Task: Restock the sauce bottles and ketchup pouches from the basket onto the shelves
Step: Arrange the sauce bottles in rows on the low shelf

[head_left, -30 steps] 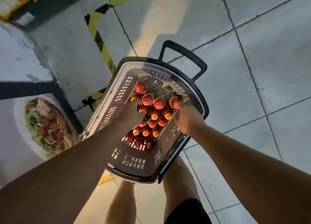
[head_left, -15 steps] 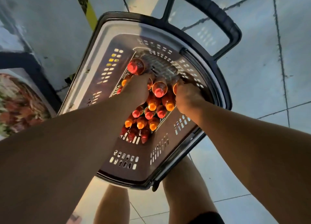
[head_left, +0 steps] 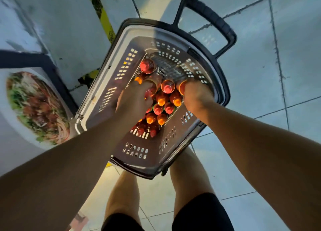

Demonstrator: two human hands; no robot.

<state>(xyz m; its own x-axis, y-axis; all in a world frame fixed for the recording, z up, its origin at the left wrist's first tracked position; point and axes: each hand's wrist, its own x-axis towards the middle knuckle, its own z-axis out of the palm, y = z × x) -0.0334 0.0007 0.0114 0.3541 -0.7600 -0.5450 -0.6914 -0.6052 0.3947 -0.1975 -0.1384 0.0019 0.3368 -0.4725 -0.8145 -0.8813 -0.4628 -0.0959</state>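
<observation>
Deep dark plastic basket with perforated walls [head_left: 139,151] on the tiled floor, packed with upright red- and orange-capped sauce bottles [head_left: 160,107], left hand [head_left: 134,100] and right hand [head_left: 196,97] each curled round one, risking toppling neighbours if yanked.

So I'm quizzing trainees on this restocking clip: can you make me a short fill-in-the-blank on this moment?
1. The red- and orange-capped sauce bottles stand inside the grey perforated plastic ___.
2. The basket rests on a ___ floor.
3. Both the left hand and the right hand reach into the ___.
4. The basket's black loop handle points ___ from the person.

Missing words: basket; tiled; basket; away
</observation>
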